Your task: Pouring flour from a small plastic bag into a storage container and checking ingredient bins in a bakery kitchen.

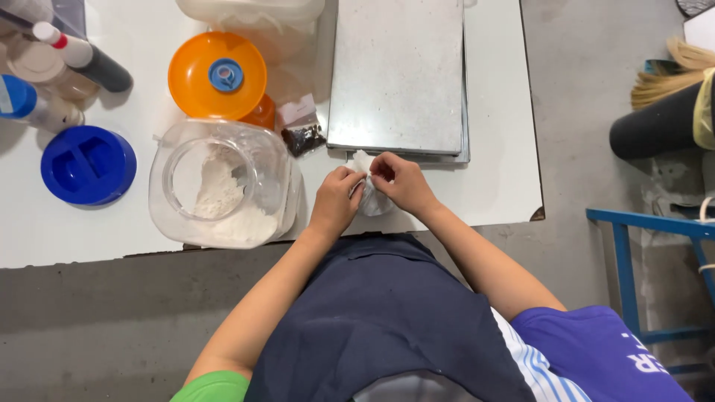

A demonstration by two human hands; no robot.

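A dark navy apron is worn over the front of the body, gathered at the waist and spreading wide toward the lower edge of the view. A short bright green sleeve is seen at the left shoulder, while a purple short sleeve with white lettering is seen at the right, with a panel of white and blue stripes beside the apron. Both forearms are left bare, and no gloves, rings or watches can be made out on the left hand or the right hand.
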